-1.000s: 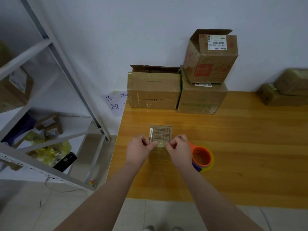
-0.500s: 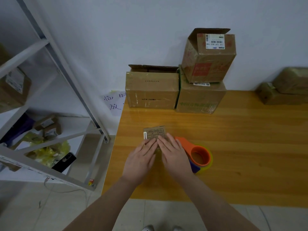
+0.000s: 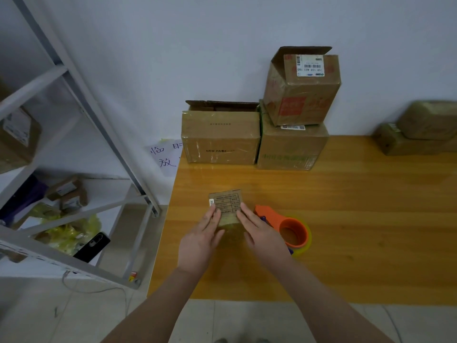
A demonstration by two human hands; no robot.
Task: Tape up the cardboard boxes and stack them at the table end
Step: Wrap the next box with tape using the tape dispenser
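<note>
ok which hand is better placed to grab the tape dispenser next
Right. The right hand presses flat on the small box with the orange tape dispenser just beside it. The left hand is on the box's other side and would have to cross over.

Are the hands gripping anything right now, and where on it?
Nothing is gripped. The left hand and right hand lie flat, fingers straight, on the near top of the small brown cardboard box with a printed label.
</note>
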